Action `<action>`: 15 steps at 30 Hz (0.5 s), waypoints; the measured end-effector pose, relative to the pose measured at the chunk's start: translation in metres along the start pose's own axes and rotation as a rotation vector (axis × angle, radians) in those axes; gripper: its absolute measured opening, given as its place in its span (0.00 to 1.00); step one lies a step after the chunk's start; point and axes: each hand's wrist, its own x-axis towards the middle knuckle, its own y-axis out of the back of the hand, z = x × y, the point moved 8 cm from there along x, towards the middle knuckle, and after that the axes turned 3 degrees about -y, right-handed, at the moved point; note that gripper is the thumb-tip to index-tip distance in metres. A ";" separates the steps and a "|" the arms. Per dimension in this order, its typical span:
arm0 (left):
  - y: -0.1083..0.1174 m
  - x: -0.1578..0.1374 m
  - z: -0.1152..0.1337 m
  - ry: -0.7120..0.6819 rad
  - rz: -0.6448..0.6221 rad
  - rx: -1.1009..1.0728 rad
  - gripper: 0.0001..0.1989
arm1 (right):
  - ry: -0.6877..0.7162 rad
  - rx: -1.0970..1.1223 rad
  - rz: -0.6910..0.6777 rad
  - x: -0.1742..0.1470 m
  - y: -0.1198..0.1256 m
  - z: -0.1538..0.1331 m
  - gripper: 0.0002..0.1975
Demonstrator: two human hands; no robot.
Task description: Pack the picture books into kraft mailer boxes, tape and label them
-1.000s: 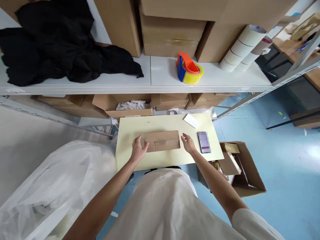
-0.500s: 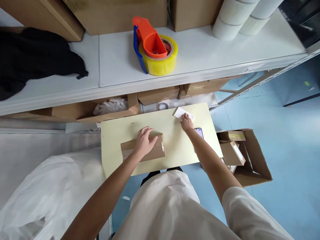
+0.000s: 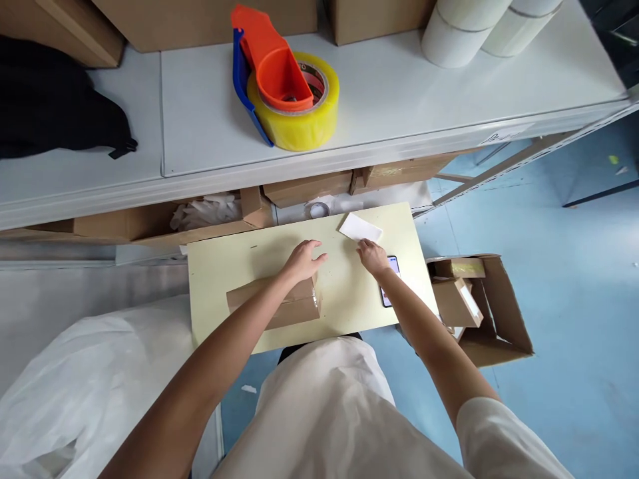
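Left hand has moved toward the far right corner of the box, fingers spread and empty; the right hand has drawn back to the near edge of the white pad, fingers curled, whether gripping it unclear. The box lies on the worktop.

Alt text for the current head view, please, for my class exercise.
A person's right hand is at the edge of a flat white item on a pale table, while the left hand is open over a cardboard box. A phone lies there too; a tape dispenser sits on a shelf beyond.
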 end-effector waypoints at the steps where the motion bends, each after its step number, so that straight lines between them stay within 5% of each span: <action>1: -0.002 0.004 0.001 0.005 -0.003 -0.010 0.20 | -0.003 0.007 0.037 0.001 0.003 0.001 0.17; 5: -0.009 0.008 0.000 -0.004 -0.005 -0.032 0.20 | -0.012 -0.001 0.135 0.005 0.009 0.003 0.20; 15: -0.012 0.008 -0.017 0.004 -0.009 -0.047 0.19 | -0.037 -0.108 -0.146 0.006 0.005 0.005 0.17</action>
